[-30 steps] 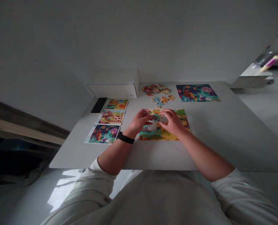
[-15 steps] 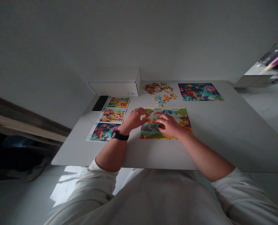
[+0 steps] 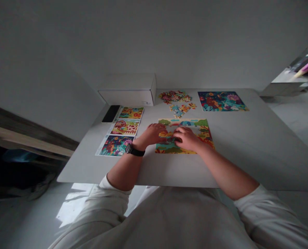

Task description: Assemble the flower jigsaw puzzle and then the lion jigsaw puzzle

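A colourful jigsaw puzzle [image 3: 204, 123] of animals and trees lies flat on the table, with a pale gap in its upper middle. My left hand [image 3: 154, 134], a black watch on its wrist, rests over the puzzle's left part with curled fingers, closed at a yellow-orange puzzle piece [image 3: 164, 134] partly hidden by them. Facing it, my right hand [image 3: 187, 139] lies on the puzzle's middle, fingers bent and thumb below, gripping down on it; the fingertips are partly hidden. Just beyond the puzzle, several loose pieces [image 3: 179, 110] lie together.
A heap of puzzle pieces [image 3: 173, 97] is at the back, beside a white box [image 3: 128, 97]. A dark-blue picture puzzle [image 3: 222, 101] lies back right. On the left are a printed picture sheet [image 3: 125, 127] and a black phone [image 3: 111, 114]. The white table [image 3: 164, 173] ends near my body.
My left hand has lowered and shifted slightly right onto the puzzle, its fingers now flatter. The right hand has barely moved.
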`<state>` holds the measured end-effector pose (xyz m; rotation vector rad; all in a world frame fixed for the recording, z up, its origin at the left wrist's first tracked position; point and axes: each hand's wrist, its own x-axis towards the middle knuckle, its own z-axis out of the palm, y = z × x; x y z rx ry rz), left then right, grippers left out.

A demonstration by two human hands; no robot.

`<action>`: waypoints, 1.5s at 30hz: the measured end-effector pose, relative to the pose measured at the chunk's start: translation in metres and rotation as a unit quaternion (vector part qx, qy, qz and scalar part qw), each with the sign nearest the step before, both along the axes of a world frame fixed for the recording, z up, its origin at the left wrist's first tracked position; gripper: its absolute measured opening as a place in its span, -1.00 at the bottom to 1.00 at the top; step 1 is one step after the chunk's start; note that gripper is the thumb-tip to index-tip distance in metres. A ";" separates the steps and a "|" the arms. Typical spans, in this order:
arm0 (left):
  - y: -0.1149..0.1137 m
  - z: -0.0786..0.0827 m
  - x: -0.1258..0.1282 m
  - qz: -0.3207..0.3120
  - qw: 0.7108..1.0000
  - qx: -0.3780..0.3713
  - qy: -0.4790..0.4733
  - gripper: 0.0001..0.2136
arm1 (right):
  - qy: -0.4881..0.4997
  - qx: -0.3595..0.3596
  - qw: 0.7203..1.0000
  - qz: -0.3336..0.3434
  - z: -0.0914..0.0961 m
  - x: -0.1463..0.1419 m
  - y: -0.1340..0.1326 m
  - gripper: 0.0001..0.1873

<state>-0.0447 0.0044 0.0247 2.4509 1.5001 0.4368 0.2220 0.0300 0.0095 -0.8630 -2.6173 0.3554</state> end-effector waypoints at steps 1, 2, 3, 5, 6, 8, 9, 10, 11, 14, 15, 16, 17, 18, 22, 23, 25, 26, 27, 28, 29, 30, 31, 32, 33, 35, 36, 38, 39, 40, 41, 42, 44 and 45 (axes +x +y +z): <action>0.000 -0.001 0.000 -0.002 1.000 0.004 0.008 -0.67 | -0.004 -0.001 1.000 0.000 0.001 0.001 0.000 -0.78; 0.000 -0.001 0.001 -0.004 1.000 0.008 0.012 -0.67 | -0.007 -0.002 1.000 0.001 0.002 0.001 0.000 -0.78; 0.000 -0.002 0.001 -0.005 1.000 0.011 0.015 -0.67 | -0.008 -0.003 1.000 0.002 0.002 0.002 0.001 -0.78; 0.000 -0.002 0.002 -0.009 1.000 0.014 0.020 -0.68 | -0.008 -0.005 1.000 0.002 0.001 0.003 0.002 -0.78; 0.000 -0.002 0.002 -0.011 1.000 0.015 0.021 -0.68 | -0.007 -0.005 1.000 0.002 0.001 0.003 0.002 -0.78; -0.001 -0.002 0.001 -0.013 1.000 0.017 0.023 -0.68 | -0.007 -0.006 1.000 0.003 -0.001 0.003 0.003 -0.77; -0.001 -0.002 0.001 -0.012 1.000 0.018 0.022 -0.68 | -0.008 -0.006 1.000 0.005 -0.001 0.003 0.003 -0.76; -0.001 -0.002 0.000 -0.011 1.000 0.019 0.021 -0.68 | -0.009 -0.005 1.000 0.008 -0.002 0.002 0.003 -0.76; -0.001 -0.002 0.000 -0.011 1.000 0.020 0.019 -0.68 | -0.009 -0.005 1.000 0.010 -0.002 0.002 0.002 -0.77; -0.001 -0.001 -0.002 -0.014 1.000 0.020 0.017 -0.67 | -0.010 -0.003 1.000 0.011 -0.003 0.001 0.001 -0.77; -0.001 -0.002 -0.002 -0.015 1.000 0.020 0.018 -0.67 | -0.011 -0.003 1.000 0.010 -0.003 0.001 0.001 -0.77; -0.001 -0.002 -0.002 -0.015 1.000 0.020 0.019 -0.67 | -0.011 -0.004 1.000 0.009 -0.003 0.001 0.002 -0.77; -0.001 -0.002 -0.002 -0.014 1.000 0.020 0.020 -0.68 | -0.012 -0.004 1.000 0.009 -0.004 0.001 0.002 -0.77; -0.001 -0.002 -0.001 -0.012 1.000 0.020 0.020 -0.68 | -0.012 -0.004 1.000 0.009 -0.004 0.002 0.002 -0.77; -0.001 -0.004 0.000 -0.009 0.999 0.022 0.022 -0.67 | -0.014 -0.003 1.000 0.010 -0.004 0.003 0.004 -0.77; -0.001 -0.005 -0.001 -0.011 0.999 0.022 0.022 -0.67 | -0.014 -0.003 1.000 0.013 -0.004 0.004 0.005 -0.77; -0.001 -0.005 -0.001 -0.014 0.999 0.023 0.023 -0.66 | -0.015 -0.005 1.000 0.019 -0.005 0.004 0.005 -0.77; -0.001 -0.005 -0.001 -0.016 0.999 0.022 0.024 -0.65 | -0.015 -0.005 1.000 0.021 -0.006 0.004 0.005 -0.77; -0.001 -0.006 -0.001 -0.017 0.999 0.021 0.025 -0.65 | -0.013 -0.004 1.000 0.022 -0.007 0.004 0.006 -0.77; -0.001 -0.006 -0.002 -0.018 0.999 0.021 0.026 -0.65 | -0.011 -0.002 1.000 0.021 -0.007 0.004 0.006 -0.77; -0.001 -0.006 -0.002 -0.017 0.999 0.020 0.026 -0.65 | -0.009 0.002 1.000 0.019 -0.008 0.004 0.006 -0.77; -0.001 -0.006 -0.002 -0.015 0.999 0.020 0.025 -0.66 | -0.006 0.006 1.000 0.017 -0.009 0.003 0.006 -0.77; -0.001 -0.006 -0.002 -0.012 0.999 0.020 0.024 -0.66 | -0.004 0.010 1.000 0.015 -0.009 0.003 0.006 -0.77; -0.001 -0.006 -0.002 -0.012 0.999 0.019 0.024 -0.66 | -0.002 0.013 1.000 0.014 -0.010 0.003 0.006 -0.77; 0.000 -0.006 -0.003 -0.013 0.999 0.018 0.023 -0.66 | -0.001 0.014 1.000 0.015 -0.011 0.002 0.006 -0.77; 0.001 -0.007 -0.004 -0.020 0.999 0.015 0.023 -0.66 | 0.000 0.014 1.000 0.019 -0.012 0.002 0.005 -0.77; 0.001 -0.007 -0.005 -0.023 0.999 0.013 0.024 -0.66 | 0.001 0.013 1.000 0.020 -0.012 0.001 0.005 -0.77; 0.002 -0.008 -0.006 -0.026 0.999 0.011 0.024 -0.65 | 0.004 0.012 1.000 0.020 -0.012 0.001 0.004 -0.77; 0.002 -0.009 -0.007 -0.026 0.999 0.011 0.023 -0.65 | 0.007 0.013 1.000 0.017 -0.012 0.001 0.003 -0.77; 0.002 -0.009 -0.007 -0.026 0.999 0.010 0.021 -0.65 | 0.010 0.015 1.000 0.015 -0.011 0.001 0.003 -0.78; 0.002 -0.009 -0.007 -0.027 0.999 0.009 0.019 -0.65 | 0.014 0.018 1.000 0.012 -0.010 0.001 0.004 -0.78; 0.002 -0.009 -0.006 -0.027 0.999 0.009 0.017 -0.65 | 0.018 0.021 1.000 0.010 -0.009 0.002 0.004 -0.77; 0.001 -0.008 -0.005 -0.023 1.000 0.009 0.017 -0.64 | 0.023 0.021 1.000 0.007 -0.006 0.003 0.006 -0.71; 0.000 -0.007 -0.004 -0.021 1.000 0.009 0.019 -0.64 | 0.020 0.017 1.000 0.007 -0.005 0.004 0.007 -0.67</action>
